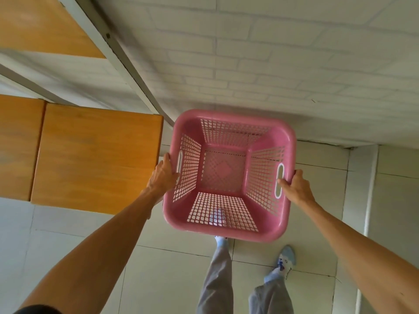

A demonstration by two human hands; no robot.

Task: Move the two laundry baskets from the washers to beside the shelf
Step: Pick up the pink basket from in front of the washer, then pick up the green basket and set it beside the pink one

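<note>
1. We saw one pink laundry basket [229, 175] held in the air above the tiled floor [172, 268], its open mouth turned up toward us and nothing inside it.
2. Its walls and bottom were a grid of small holes, and a slotted handle opening sat in each of the two side walls, just under the rolled rim.
3. Our left hand [163, 175] was closed on the basket's left rim beside the handle slot, with the fingers wrapped under the edge.
4. Our right hand [295, 186] was closed on the right rim in the same way, the thumb lying over the edge next to the white-edged slot.
5. Both bare forearms reached forward from the lower corners, so the basket hung between them at about the same height on each side.
6. Just to the left of the basket, nearly touching it, stood a wooden shelf [95, 155] with orange-brown boards in a pale metal frame; a higher board of the same shelf showed at the upper left.
7. Behind the basket ran a white painted brick wall [283, 64], meeting the floor just beyond the basket's far rim.
8. Below the basket we saw grey trouser legs [217, 282] and light blue shoes [286, 257], one foot partly hidden under the basket and visible through its mesh.
</note>
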